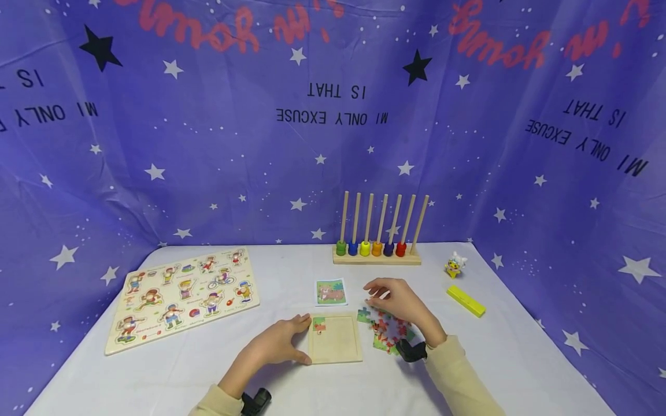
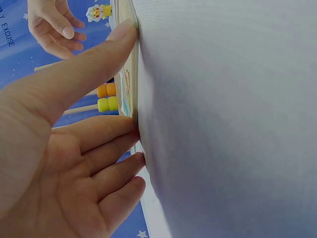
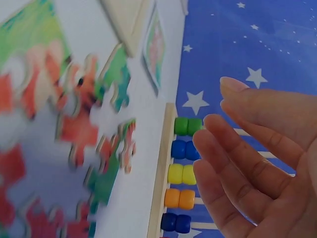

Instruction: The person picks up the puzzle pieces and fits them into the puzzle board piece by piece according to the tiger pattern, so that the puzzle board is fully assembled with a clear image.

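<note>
Nearest the camera: two cream sleeves, each with a black wrist-mounted unit, reaching onto the white table (image 1: 156, 370).

Left hand (image 1: 278, 342): fingers extended and flat on the table, fingertips (image 2: 130, 130) pressed against the left edge of the wooden puzzle tray (image 1: 335, 341). It grasps nothing; the hand is released and braces the tray. The tray lies flat in front of the person, with one puzzle piece (image 1: 319, 325) seated in its top-left corner.

Right hand (image 1: 398, 300): raised just above the loose puzzle pieces (image 1: 387, 332), fingers (image 3: 233, 173) loosely bent and spread. The right wrist view shows an empty palm; nothing is held.

The loose pieces lie in a scattered heap just to the right of the tray, red and green printed faces upward. One separate piece (image 1: 363, 315) lies between the heap and the tray's upper-right corner.

A small reference picture card (image 1: 330, 292) lies just behind the tray.

Further back stands a wooden peg rack (image 1: 380, 254) with one coloured bead at the base of six of its seven rods. To the right are a yellow block (image 1: 465, 301) and a small toy figure (image 1: 455, 264). At far left lies a large wooden peg-puzzle board (image 1: 182, 297). A blue star-printed cloth (image 1: 208, 144) forms the backdrop.
</note>
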